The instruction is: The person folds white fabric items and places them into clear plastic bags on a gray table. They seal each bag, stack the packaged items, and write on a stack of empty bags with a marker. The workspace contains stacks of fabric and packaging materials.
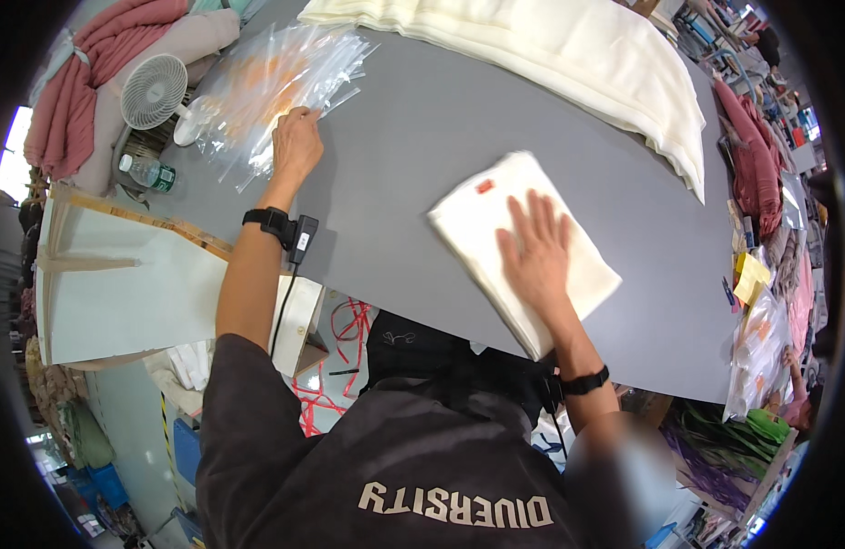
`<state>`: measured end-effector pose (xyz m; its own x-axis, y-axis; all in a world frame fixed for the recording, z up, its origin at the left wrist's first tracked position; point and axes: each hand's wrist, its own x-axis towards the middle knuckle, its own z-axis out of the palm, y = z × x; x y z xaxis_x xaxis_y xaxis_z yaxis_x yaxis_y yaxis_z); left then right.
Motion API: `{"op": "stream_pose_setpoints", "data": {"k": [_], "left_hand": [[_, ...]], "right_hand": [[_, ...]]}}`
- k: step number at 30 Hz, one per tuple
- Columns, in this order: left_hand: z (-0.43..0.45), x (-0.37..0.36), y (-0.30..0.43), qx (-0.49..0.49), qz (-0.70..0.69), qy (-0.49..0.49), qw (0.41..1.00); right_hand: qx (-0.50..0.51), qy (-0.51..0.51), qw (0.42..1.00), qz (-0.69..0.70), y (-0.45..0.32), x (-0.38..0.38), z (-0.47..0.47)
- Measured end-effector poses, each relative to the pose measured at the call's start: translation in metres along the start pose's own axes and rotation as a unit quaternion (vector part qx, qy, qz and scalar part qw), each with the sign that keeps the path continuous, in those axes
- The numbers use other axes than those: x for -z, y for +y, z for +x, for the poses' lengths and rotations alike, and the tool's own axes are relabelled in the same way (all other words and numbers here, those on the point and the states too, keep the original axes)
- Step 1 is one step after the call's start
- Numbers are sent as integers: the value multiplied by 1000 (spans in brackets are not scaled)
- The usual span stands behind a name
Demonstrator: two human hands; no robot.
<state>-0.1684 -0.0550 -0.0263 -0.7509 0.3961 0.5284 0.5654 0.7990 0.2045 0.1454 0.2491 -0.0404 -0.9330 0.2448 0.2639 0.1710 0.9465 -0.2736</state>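
A folded cream cloth (474, 226) with a small red label lies at an angle on the grey table (395, 171). My right hand (536, 257) rests flat on it, fingers spread and slightly blurred. At the back left is a pile of clear plastic bags (285, 68) with orange patches. My left hand (298, 144) is at the near right edge of that pile, its fingers bent at a bag's edge; whether they pinch the plastic cannot be made out. A long stack of cream fabric (532, 48) curves along the far side of the table.
A white fan (153, 92) and a plastic bottle (148, 173) stand left, near rolls of pink fabric (93, 75). A large white board-sided box (134, 281) adjoins the table's left edge. Yellow paper (752, 278) and packed plastic bags (762, 343) lie along the right edge.
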Motion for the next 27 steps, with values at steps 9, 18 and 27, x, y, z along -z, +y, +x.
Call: {"op": "stream_pose_setpoints", "data": {"k": [9, 18, 27], "left_hand": [[-63, 13, 137, -124, -204, -126, 963], [-82, 26, 121, -153, -157, -94, 971], [-80, 56, 53, -194, -97, -153, 964]], "right_hand": [[-34, 184, 978, 97, 32, 32, -2], [137, -1, 987, 86, -43, -8, 0], [181, 10, 982, 42, -78, -17, 41]]}}
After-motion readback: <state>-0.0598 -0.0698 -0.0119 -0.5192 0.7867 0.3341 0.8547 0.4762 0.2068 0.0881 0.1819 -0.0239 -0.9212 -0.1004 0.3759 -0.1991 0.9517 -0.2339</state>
